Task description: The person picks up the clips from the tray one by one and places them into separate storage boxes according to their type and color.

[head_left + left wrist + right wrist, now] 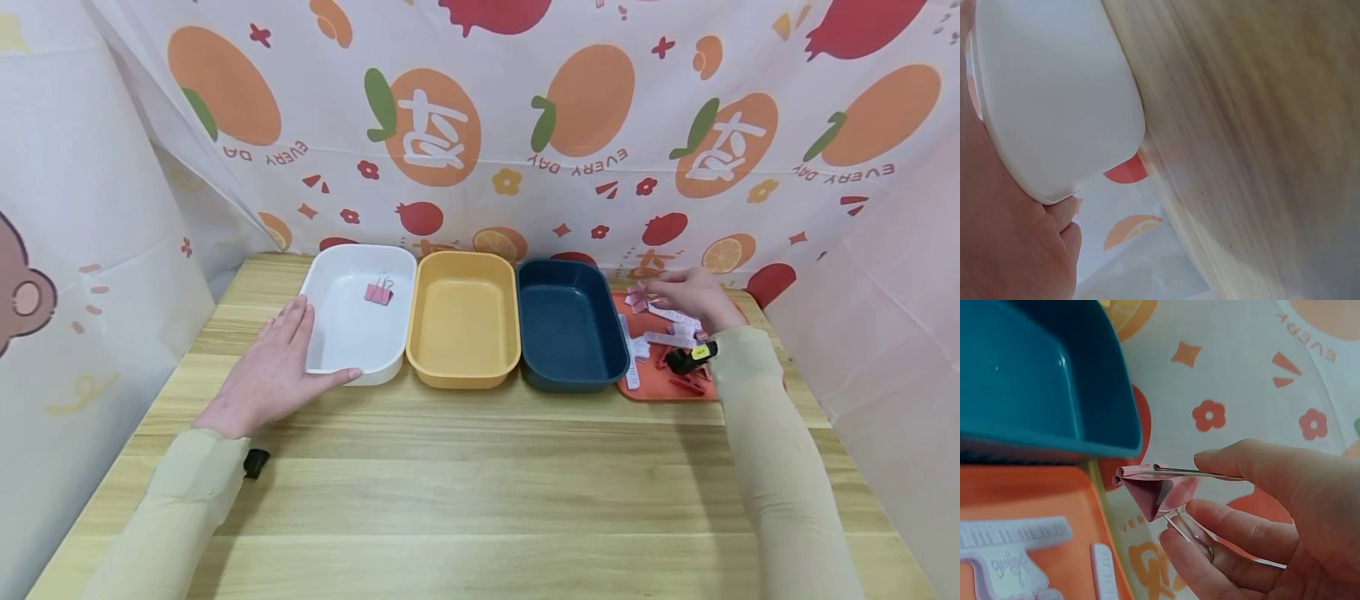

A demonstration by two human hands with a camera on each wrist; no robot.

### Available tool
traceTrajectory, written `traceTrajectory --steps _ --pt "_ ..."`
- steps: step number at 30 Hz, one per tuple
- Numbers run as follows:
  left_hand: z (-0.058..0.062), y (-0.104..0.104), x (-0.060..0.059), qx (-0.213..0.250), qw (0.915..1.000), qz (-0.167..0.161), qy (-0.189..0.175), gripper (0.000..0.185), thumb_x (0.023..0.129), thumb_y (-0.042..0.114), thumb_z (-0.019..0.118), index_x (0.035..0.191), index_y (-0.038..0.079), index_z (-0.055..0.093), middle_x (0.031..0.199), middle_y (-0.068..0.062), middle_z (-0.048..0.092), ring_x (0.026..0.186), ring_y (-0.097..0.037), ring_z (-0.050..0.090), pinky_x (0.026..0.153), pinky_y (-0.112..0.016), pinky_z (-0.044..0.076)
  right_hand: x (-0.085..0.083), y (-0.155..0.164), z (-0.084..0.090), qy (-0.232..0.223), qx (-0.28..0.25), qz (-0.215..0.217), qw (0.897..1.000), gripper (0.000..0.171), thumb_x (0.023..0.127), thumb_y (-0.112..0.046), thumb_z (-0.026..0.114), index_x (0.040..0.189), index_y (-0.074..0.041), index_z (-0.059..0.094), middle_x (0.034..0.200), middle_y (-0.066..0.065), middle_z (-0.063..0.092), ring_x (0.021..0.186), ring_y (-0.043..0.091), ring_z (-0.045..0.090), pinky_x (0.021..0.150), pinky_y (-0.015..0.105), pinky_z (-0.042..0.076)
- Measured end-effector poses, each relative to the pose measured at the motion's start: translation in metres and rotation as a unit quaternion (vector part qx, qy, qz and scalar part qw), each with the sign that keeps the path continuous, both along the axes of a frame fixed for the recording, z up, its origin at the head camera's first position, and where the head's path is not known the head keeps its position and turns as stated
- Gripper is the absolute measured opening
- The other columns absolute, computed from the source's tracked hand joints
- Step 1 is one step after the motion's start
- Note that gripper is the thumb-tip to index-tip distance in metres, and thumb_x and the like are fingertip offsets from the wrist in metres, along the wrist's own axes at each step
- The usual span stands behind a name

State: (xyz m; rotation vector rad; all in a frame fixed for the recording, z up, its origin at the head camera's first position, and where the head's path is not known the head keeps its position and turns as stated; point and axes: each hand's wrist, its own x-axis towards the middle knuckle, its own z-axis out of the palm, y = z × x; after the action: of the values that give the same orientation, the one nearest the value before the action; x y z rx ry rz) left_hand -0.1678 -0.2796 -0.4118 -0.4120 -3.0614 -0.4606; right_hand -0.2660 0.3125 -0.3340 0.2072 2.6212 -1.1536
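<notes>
My left hand (266,367) rests against the left and front rim of a white bin (358,377), fingers straight and thumb spread along the front. In the left wrist view, part of that hand lies over the bin's edge. Inside the bin is a pink binder clip (379,292) with wire handles. Above the back of an orange tray (637,392), my right hand (693,296) pinches another pink binder clip (1175,487) by its wire handles, thumb on one side and fingers on the other. This clip hangs in the air beside the dark blue bin (1125,419).
Between the white and dark blue bins stands a yellow bin (463,379). The orange tray holds several pale ruler-edged clips (1013,550) and red clips (686,383). A patterned cloth (510,200) hangs directly behind the wooden table (465,500).
</notes>
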Motion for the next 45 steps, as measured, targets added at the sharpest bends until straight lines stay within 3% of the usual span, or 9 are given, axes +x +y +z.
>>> traceTrajectory --steps 9,17,21,28,35,45 --pt "-0.001 0.0 -0.001 -0.004 1.0 0.0 0.001 0.123 0.087 0.077 0.057 0.157 -0.012 0.006 0.166 -0.027 -0.002 0.152 -0.042 -0.001 0.123 -0.052 -0.002 0.001 -0.01 0.006 0.01 0.001 0.006 1.0 0.066 0.094 -0.052 0.069 0.138 -0.003 0.062 0.138 0.019 0.059 0.123 0.037 0.056 0.108 0.062 0.041" --pt "0.0 0.0 -0.001 -0.006 1.0 0.001 -0.001 0.124 0.087 0.076 0.059 0.157 -0.011 0.006 0.166 -0.027 -0.002 0.153 -0.042 0.0 0.123 -0.053 0.0 0.0 -0.019 0.008 0.025 -0.014 0.015 0.999 0.056 0.097 -0.044 0.07 0.131 0.001 0.066 0.133 0.021 0.061 0.123 0.036 0.055 0.105 0.054 0.047" --pt "0.0 0.0 -0.001 -0.005 1.0 0.002 -0.003 0.124 0.087 0.076 0.059 0.158 -0.01 0.005 0.166 -0.027 -0.003 0.152 -0.042 0.0 0.123 -0.053 0.0 0.002 -0.025 0.009 0.03 -0.013 0.016 0.999 0.056 0.096 -0.044 0.07 0.133 -0.003 0.066 0.134 0.018 0.06 0.123 0.035 0.055 0.106 0.058 0.044" --pt "0.0 0.0 -0.001 -0.002 1.0 0.001 -0.001 0.124 0.087 0.076 0.058 0.157 -0.011 0.005 0.166 -0.026 -0.003 0.153 -0.042 -0.001 0.123 -0.052 -0.002 0.004 -0.036 0.009 0.061 -0.017 0.033 0.997 0.056 0.094 -0.048 0.072 0.132 -0.007 0.069 0.128 0.014 0.067 0.121 0.03 0.054 0.099 0.047 0.051" --pt "0.0 0.001 0.0 0.0 1.0 0.001 0.0 0.124 0.087 0.076 0.059 0.157 -0.011 0.006 0.166 -0.027 -0.002 0.152 -0.042 0.0 0.123 -0.052 -0.001 0.005 -0.051 0.011 0.055 -0.026 0.032 0.998 0.058 0.09 -0.052 0.075 0.133 -0.014 0.07 0.128 0.008 0.068 0.122 0.028 0.051 0.098 0.047 0.052" --pt "0.0 0.001 0.0 0.0 1.0 0.004 0.001 0.124 0.086 0.076 0.06 0.157 -0.011 0.007 0.166 -0.027 -0.001 0.152 -0.043 0.001 0.123 -0.054 0.0 0.001 -0.074 0.015 0.066 -0.064 0.043 0.995 0.045 0.092 -0.045 0.075 0.123 -0.012 0.076 0.116 0.007 0.071 0.111 0.026 0.063 0.098 0.047 0.053"
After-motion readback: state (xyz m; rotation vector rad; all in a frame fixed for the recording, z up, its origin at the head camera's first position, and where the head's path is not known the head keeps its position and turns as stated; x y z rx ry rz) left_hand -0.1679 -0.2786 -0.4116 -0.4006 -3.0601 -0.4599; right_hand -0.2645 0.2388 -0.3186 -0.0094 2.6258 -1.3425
